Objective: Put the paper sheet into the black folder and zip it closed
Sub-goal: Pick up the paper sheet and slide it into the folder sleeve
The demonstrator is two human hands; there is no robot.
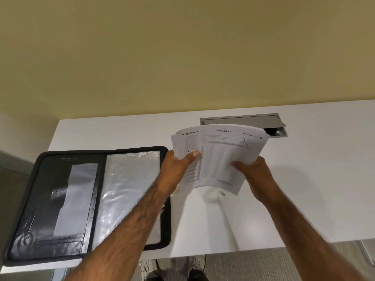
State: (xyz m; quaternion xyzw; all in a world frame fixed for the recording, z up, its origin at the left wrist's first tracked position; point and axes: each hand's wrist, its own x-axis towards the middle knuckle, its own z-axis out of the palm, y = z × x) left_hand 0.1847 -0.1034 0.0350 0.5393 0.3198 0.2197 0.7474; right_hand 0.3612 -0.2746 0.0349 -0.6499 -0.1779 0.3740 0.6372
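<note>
A white printed paper sheet (220, 153), headed "OMR SHEET", is lifted off the white table and bends between both hands. My left hand (178, 167) grips its left edge, thumb on top. My right hand (257, 175) pinches its lower right corner. The black folder (50, 201) lies open and flat at the left of the table, with a black pocket side on the left and clear plastic sleeves (127, 189) on the right. My left forearm crosses over the folder's right half. The folder's zipper runs around its rim.
The white table (314, 169) meets a yellow wall at the back. A grey cable hatch (241, 120) sits recessed in the tabletop behind the paper, its lid part open. Grey carpet and my shoes show below the front edge.
</note>
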